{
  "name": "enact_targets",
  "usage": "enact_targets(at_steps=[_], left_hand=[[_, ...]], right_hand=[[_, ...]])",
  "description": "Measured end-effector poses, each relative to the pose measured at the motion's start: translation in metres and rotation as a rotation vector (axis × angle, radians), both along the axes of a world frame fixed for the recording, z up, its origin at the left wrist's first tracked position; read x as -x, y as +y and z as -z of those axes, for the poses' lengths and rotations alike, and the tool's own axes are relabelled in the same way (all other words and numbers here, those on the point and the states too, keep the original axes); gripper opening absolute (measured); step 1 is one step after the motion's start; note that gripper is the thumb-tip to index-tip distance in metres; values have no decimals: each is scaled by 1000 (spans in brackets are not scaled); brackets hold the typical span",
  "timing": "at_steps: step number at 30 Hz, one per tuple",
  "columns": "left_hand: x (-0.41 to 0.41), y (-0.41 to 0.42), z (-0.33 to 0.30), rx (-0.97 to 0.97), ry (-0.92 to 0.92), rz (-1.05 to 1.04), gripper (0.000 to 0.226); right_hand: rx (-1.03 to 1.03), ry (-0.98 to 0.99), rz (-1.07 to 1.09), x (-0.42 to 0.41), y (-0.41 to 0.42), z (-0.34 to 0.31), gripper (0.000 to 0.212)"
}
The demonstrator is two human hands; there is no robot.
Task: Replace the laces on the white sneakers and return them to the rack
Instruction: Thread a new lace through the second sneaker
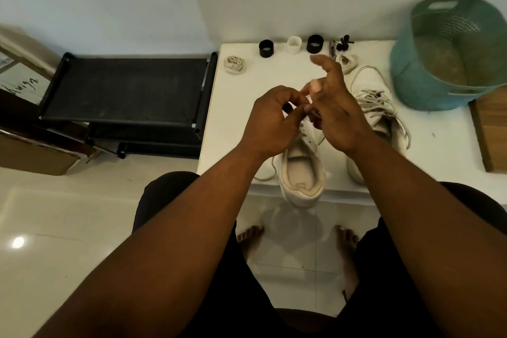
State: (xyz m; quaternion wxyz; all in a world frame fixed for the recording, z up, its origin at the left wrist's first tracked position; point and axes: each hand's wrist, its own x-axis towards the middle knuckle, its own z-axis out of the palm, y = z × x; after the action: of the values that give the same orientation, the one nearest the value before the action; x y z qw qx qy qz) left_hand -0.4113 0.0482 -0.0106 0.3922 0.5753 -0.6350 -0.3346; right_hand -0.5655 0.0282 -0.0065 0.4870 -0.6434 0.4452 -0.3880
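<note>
A white sneaker [301,170] lies on the white table [247,107], heel toward me and hanging over the front edge. Both hands hover over its tongue. My left hand [271,121] pinches a lace end with curled fingers. My right hand [334,110] pinches the lace between thumb and middle fingers, its index finger raised. A loose lace [267,173] trails left of the heel. The second white sneaker [381,112], with laces undone, lies to the right, partly hidden by my right hand. A coiled lace [234,63] sits at the table's back left, another bundle [348,62] behind my right hand.
A black shoe rack [123,90] stands left of the table. Two black rings [266,48] [315,43] and a white ring [294,45] line the table's back edge. A teal basket [450,57] sits at the right, a wooden board [491,132] beside it. My bare feet are under the table.
</note>
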Motion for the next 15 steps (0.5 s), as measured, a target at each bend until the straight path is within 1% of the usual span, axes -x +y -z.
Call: enact_targets(at_steps=[2, 3, 5, 8, 10, 13, 15], left_hand=[[-4, -4, 3, -41, 16, -44, 8], [-6, -6, 4, -61, 20, -61, 8], [-9, -8, 6, -100, 15, -78, 9], [-12, -8, 7, -158, 2, -124, 10], [-15, -8, 9, -231, -101, -172, 12], [-18, -5, 10, -402, -310, -206, 27], [-17, -4, 9, -471, -316, -220, 33]], right_hand=[[11, 174, 103, 5, -6, 6, 18], [26, 241, 120, 6, -8, 9, 9], [58, 307, 112, 7, -9, 11, 11], [68, 351, 104, 6, -9, 13, 8], [75, 421, 121, 7, -10, 17, 6], [59, 534, 68, 6, -9, 22, 9], [55, 591, 15, 3, -7, 25, 12]])
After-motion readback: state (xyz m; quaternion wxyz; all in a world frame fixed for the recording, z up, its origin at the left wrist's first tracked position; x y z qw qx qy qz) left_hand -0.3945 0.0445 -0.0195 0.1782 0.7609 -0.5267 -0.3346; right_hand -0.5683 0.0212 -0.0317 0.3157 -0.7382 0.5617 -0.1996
